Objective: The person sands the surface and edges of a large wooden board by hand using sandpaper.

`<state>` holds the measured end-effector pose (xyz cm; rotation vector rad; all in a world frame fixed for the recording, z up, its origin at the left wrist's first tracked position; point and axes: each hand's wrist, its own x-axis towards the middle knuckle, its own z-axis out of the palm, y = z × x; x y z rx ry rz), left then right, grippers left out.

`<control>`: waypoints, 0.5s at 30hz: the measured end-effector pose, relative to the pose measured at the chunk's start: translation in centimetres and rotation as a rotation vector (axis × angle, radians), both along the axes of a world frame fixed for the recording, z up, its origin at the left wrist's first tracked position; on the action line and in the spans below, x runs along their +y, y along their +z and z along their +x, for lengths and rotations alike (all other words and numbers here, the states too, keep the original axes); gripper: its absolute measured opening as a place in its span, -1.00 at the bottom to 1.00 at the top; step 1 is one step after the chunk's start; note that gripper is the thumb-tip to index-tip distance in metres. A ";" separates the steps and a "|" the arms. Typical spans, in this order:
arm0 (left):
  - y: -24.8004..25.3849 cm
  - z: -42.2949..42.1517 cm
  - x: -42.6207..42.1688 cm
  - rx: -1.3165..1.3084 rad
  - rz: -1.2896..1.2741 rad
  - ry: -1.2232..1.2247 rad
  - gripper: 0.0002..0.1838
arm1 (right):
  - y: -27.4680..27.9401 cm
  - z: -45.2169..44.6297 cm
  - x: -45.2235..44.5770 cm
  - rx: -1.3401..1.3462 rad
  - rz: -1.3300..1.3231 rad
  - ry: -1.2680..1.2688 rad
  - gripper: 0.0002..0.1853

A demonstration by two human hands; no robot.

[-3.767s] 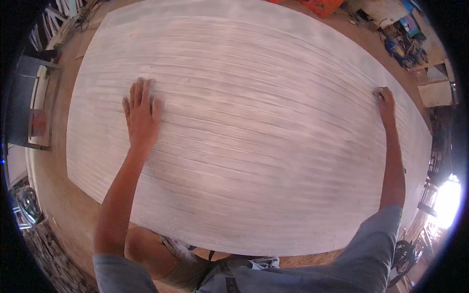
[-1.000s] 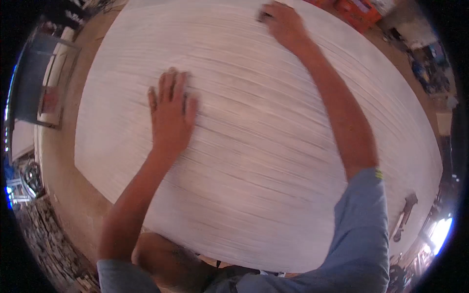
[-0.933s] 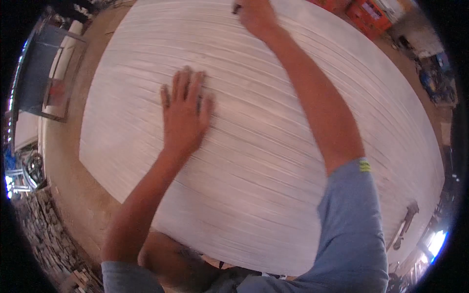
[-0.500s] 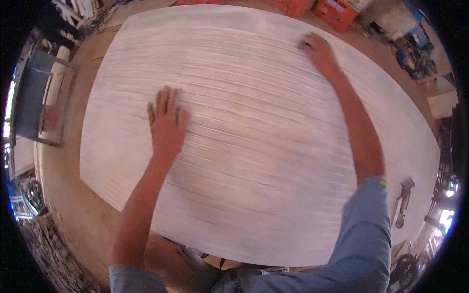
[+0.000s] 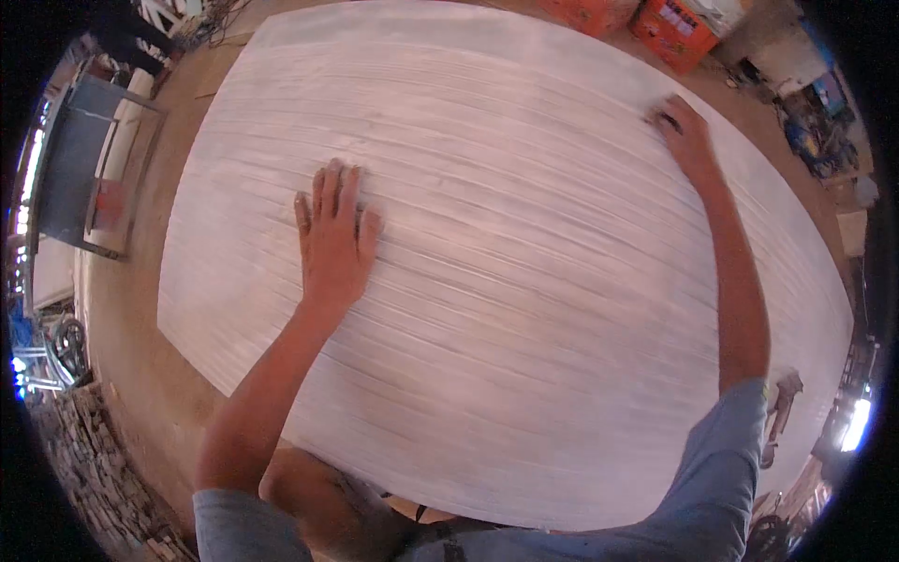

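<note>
A large white sheet [image 5: 524, 375] with long thin ridges or grooves spreads in front of me. My left hand [image 5: 335, 245] lies flat on its left half, fingers stretched and spread, holding nothing. Towards the far right edge, my right hand [image 5: 688, 136] is bent down onto the sheet with its fingers curled. Something small and dark shows by those fingers, but it is too blurred to name. A tool shaped like a hammer [image 5: 782, 412] lies on the sheet near my right sleeve, partly hidden by it.
Orange crates [image 5: 676, 33] stand beyond the far edge. A grey metal-framed table [image 5: 80, 159] is at the left, with stacked rough pieces [image 5: 98, 468] below it. Machinery or clutter [image 5: 815, 140] sits at the upper right. Brown floor [image 5: 122, 328] borders the sheet's left side.
My right hand has moved right and slightly nearer in view, along the sheet's far side. The left hand stays flat, and the whole view has shifted a little.
</note>
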<state>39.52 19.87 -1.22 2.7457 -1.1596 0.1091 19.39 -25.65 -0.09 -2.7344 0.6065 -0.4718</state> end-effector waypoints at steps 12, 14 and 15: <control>1.1 0.0 -0.1 0.079 -0.057 -0.020 -0.37 | -0.9 32.7 16.8 -0.039 -0.216 0.103 -0.82; 0.5 0.2 0.2 0.035 -0.036 -0.036 -0.38 | -0.6 28.4 14.3 -0.013 -0.203 0.100 -0.83; -0.1 0.3 0.2 -0.004 -0.014 -0.043 -0.38 | -0.7 24.8 12.3 -0.037 -0.195 0.125 -0.83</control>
